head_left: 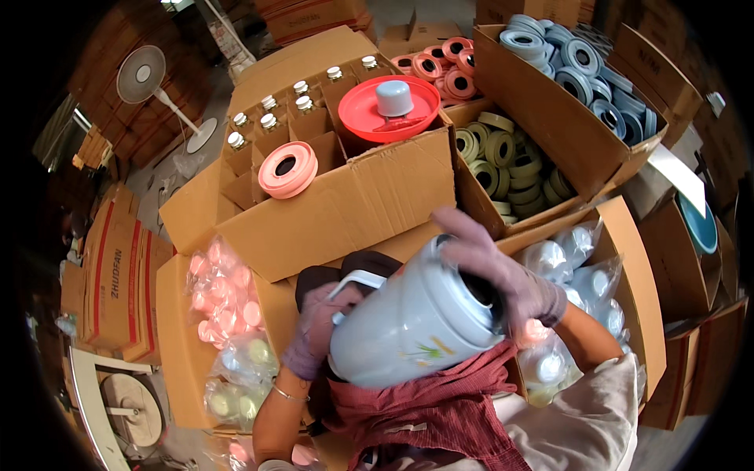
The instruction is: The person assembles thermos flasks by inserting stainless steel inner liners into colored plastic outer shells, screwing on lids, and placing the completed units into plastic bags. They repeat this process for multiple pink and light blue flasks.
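Note:
A light blue thermos jug (pixel 408 322) with a small flower print lies tilted across my lap, its dark open end toward the right. My left hand (pixel 318 326), in a mauve glove, is closed on the jug at its handle (pixel 357 280). Over the rim of the open end reaches my right hand (pixel 503 271), gloved too and somewhat smeared by motion. Its fingers are stretched out, and I cannot tell how firmly they touch the rim. Ahead, a pink ring-shaped part (pixel 287 169) rests on the edge of a divided carton (pixel 369 184).
Silver-capped bottle necks (pixel 269 121) stand in the carton's cells, beside a red basin (pixel 357 110) holding a pale blue cup (pixel 394 99). Boxes of blue rings (pixel 581 59) and olive rings (pixel 499 157) lie right. Bagged pink cups (pixel 224 294) and bagged blue cups (pixel 593 279) flank me.

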A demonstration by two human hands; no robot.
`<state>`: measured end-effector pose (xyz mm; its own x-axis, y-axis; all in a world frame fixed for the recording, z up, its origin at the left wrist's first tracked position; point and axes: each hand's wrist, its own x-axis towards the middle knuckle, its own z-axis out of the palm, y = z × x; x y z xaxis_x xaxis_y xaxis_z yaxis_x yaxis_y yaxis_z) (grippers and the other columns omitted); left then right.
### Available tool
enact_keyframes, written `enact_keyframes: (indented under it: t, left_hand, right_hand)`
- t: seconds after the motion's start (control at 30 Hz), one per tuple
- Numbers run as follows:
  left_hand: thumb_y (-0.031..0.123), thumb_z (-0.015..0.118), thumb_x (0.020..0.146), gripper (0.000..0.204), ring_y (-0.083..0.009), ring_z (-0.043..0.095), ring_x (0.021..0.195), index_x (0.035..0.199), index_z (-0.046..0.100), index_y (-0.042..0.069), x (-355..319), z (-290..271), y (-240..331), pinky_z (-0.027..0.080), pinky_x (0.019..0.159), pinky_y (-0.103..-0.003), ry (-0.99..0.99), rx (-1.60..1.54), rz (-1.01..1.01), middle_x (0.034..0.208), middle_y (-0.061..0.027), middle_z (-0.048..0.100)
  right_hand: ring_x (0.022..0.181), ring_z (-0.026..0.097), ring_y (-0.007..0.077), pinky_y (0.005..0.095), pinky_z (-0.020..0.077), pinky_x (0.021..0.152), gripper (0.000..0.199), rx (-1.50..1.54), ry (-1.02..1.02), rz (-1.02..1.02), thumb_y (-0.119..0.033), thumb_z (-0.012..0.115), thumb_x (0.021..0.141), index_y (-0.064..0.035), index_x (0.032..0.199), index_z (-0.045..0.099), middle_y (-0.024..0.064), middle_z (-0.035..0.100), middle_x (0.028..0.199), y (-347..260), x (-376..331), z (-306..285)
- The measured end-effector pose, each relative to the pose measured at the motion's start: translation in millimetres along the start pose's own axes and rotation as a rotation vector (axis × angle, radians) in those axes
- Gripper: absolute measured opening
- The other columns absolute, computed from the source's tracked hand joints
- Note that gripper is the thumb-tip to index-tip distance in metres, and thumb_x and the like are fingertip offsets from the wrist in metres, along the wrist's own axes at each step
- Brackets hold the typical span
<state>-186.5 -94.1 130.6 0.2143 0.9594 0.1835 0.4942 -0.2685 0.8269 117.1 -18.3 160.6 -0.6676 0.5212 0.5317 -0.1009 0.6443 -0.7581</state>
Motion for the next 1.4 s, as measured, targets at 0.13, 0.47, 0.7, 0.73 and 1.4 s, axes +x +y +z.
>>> enact_keyframes:
  t: [0.13, 0.47, 0.7, 0.73, 1.4]
  left_hand:
    - [0.016, 0.064, 0.081, 0.017, -0.0285, 0.058, 0.065, 0.091, 0.066, 0.002, -1.1, 9.4, -7.5, 0.044, 0.060, -0.034, -0.011, 0.176, 0.082, 0.074, -0.0162, 0.058]
    - [-0.002, 0.072, 0.071, 0.027, -0.0343, 0.066, 0.098, 0.097, 0.069, 0.002, 13.3, 29.4, 34.7, 0.049, 0.100, -0.044, 0.288, 0.324, 0.364, 0.098, -0.0133, 0.070]
    - [0.005, 0.062, 0.088, 0.023, -0.0221, 0.065, 0.105, 0.109, 0.066, -0.004, 7.3, -19.2, 1.8, 0.048, 0.101, -0.038, 0.578, -0.178, -0.141, 0.108, -0.0115, 0.069]
    - [0.003, 0.060, 0.090, 0.029, -0.0205, 0.062, 0.110, 0.119, 0.061, -0.005, 5.7, -36.9, 0.0, 0.050, 0.097, -0.035, 0.560, -0.039, -0.246, 0.118, -0.0124, 0.066]
    - [0.017, 0.038, 0.101, 0.039, -0.0334, 0.053, 0.124, 0.133, 0.047, -0.004, 78.2, -50.1, -91.3, 0.050, 0.103, -0.047, 0.569, -1.653, 0.168, 0.134, -0.0197, 0.054]
  right_hand:
    - [0.145, 0.024, 0.0391, 0.0489, 0.0170, 0.118, 0.098, -0.072, -0.180, -0.047, -0.050, 0.070, 0.070, -0.0059, 0.150, 0.037, 0.0242, 0.025, 0.157, -12.9, 12.7, -9.9]
    - [0.115, 0.057, 0.0180, 0.0345, 0.0487, 0.099, 0.058, 1.267, 0.648, 0.613, -0.024, 0.051, 0.099, -0.0084, 0.151, 0.032, 0.0080, 0.052, 0.133, 90.9, -56.3, 62.6]
    - [0.127, 0.047, 0.0200, 0.0354, 0.0370, 0.109, 0.054, 0.521, 0.425, 0.556, -0.041, 0.052, 0.101, -0.0088, 0.143, 0.047, 0.0094, 0.051, 0.137, 100.0, 42.7, -10.8]
    - [0.128, 0.047, 0.0236, 0.0373, 0.0371, 0.109, 0.058, 0.250, 0.390, 0.409, -0.040, 0.059, 0.096, -0.0066, 0.142, 0.048, 0.0125, 0.052, 0.137, 103.7, 69.3, -26.5]
    - [0.116, 0.050, 0.0395, 0.0488, 0.0457, 0.099, 0.077, -0.703, 0.262, -0.549, -0.037, 0.086, 0.066, -0.0103, 0.131, 0.056, 0.0213, 0.049, 0.127, 97.3, 179.4, 2.0]
